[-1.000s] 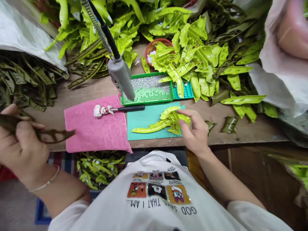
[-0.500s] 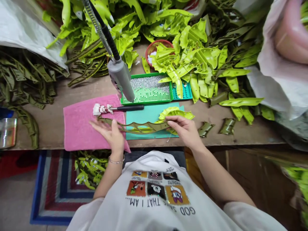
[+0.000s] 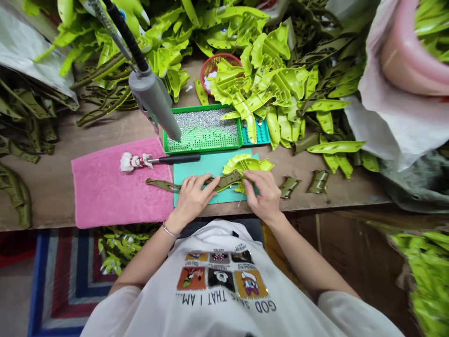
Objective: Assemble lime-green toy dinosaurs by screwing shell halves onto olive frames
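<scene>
A long curved olive-green plastic strip (image 3: 162,184) lies across the turquoise mat (image 3: 185,168), its left end reaching over the pink cloth (image 3: 115,192). The fingers of my left hand (image 3: 192,195) are closed over the middle of the strip. My right hand (image 3: 264,194) pinches at the strip's right end, with the fingertips partly hiding the contact. Just behind both hands is a spiky lime-green plastic part (image 3: 247,163), partly beneath the strip. A screwdriver-like tool with a black handle (image 3: 180,158) and a white-wrapped end rests behind my left hand.
A grey hanging power tool (image 3: 154,100) slants over the green tray (image 3: 203,149) of small metal screws. Lime-green parts (image 3: 280,84) are heaped at the back, beside a red basket (image 3: 221,57). Two short olive pieces (image 3: 318,181) lie at right, near a white sack (image 3: 386,112).
My left hand has moved right from the strip's left end to its middle and closed on it. The strip has turned and come down. The view has shifted slightly.
</scene>
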Action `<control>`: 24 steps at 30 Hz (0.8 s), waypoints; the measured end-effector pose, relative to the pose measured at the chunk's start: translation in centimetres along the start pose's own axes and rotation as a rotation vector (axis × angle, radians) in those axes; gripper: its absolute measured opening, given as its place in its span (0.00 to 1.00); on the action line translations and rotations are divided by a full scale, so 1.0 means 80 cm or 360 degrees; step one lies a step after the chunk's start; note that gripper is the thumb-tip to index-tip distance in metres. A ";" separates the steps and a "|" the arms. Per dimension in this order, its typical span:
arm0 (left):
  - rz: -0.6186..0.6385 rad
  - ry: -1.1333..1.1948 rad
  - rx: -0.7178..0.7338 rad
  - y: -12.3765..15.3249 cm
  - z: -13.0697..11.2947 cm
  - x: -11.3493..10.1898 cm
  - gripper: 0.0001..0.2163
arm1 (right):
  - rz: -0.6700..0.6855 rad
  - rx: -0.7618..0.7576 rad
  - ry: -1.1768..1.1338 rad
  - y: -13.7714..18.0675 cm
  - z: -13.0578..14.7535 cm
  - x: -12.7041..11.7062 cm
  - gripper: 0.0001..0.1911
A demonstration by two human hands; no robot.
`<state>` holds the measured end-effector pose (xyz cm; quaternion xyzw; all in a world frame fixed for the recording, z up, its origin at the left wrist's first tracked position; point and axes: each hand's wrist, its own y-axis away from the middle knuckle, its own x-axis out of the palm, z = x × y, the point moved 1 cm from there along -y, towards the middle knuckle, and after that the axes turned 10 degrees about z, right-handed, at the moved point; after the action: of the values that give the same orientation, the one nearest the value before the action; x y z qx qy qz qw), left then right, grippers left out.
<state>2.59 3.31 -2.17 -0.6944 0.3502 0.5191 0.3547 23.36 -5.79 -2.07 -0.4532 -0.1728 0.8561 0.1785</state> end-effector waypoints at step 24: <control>0.0289 0.0104 0.0074 0.059 0.056 -0.084 0.28 | -0.0052 -0.0149 0.0194 -0.034 -0.048 -0.042 0.23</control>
<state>-5.01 5.53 2.76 -0.6680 0.4350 0.5178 0.3106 28.75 -4.45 -0.42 -0.5095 -0.2087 0.8149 0.1813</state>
